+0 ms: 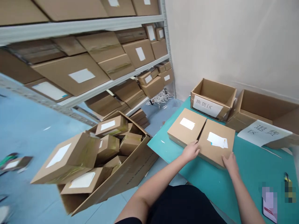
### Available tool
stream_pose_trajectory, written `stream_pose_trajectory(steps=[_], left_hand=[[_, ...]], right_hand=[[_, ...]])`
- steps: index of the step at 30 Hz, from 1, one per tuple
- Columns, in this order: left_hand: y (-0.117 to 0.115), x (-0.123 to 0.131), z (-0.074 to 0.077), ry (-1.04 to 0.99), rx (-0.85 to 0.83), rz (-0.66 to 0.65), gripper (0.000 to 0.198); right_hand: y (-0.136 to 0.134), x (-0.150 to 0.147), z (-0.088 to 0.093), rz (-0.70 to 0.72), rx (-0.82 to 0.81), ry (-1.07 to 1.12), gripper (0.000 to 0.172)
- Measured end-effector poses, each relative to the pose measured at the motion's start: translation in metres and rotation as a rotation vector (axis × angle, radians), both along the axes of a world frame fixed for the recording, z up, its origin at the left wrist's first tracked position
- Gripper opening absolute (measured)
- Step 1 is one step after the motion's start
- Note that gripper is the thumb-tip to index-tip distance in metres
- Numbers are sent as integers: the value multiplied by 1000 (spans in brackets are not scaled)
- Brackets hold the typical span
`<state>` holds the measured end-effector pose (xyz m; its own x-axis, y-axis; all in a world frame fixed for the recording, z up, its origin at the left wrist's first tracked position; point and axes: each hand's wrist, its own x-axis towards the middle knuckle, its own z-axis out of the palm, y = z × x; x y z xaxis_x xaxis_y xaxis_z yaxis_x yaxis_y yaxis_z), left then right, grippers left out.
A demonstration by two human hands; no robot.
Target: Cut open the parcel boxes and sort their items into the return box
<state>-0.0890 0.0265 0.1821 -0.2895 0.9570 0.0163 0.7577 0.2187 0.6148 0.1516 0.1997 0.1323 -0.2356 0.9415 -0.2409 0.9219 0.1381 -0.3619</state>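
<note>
Two flat cardboard boxes lie side by side on the green tabletop. The left cardboard box (pixel 179 132) bears a plain white label; the right cardboard box (pixel 205 152) carries crooked white labels with a small blue mark. My left hand (pixel 191 151) grips the near left corner of the right box, at the narrow gap between the two. At that box's near right corner, my right hand (pixel 230 165) holds its edge. Some of the fingers are hidden against the box sides.
Behind stand two open boxes with handwritten paper signs, a smaller carton (pixel 205 107) and a larger carton (pixel 235 116). A phone (pixel 269 205) and a cutter (pixel 288 186) lie at right. Left are a large carton (pixel 133 174) full of parcels and a loaded metal rack (pixel 130 21).
</note>
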Motion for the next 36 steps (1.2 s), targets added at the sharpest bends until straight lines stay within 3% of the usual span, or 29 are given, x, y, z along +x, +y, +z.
stream_pose_trajectory(steps=[3, 6, 12, 17, 22, 27, 32, 36], left_hand=[[-49, -21, 10, -82, -24, 126, 45], [-102, -48, 19, -90, -26, 286, 45], [-210, -109, 27, -8, 43, 626, 42], [-311, -170, 26, 65, 99, 848, 41], [-423, -223, 33, 81, 191, 1166, 40], [-521, -252, 44, 134, 261, 1451, 43], [-591, -271, 39, 98, 247, 1679, 47], [-623, -277, 23, 13, 215, 1799, 51]], right_hand=[[-13, -17, 4, 100, 249, 114, 75], [-47, -65, 17, 321, 321, 275, 63], [-149, -200, 48, 675, 187, 472, 55], [-241, -299, 58, 908, 65, 551, 48], [-336, -391, 63, 1077, -107, 559, 44], [-421, -480, 74, 1198, -292, 565, 41], [-489, -568, 80, 1287, -457, 572, 41], [-529, -634, 80, 1314, -500, 551, 44]])
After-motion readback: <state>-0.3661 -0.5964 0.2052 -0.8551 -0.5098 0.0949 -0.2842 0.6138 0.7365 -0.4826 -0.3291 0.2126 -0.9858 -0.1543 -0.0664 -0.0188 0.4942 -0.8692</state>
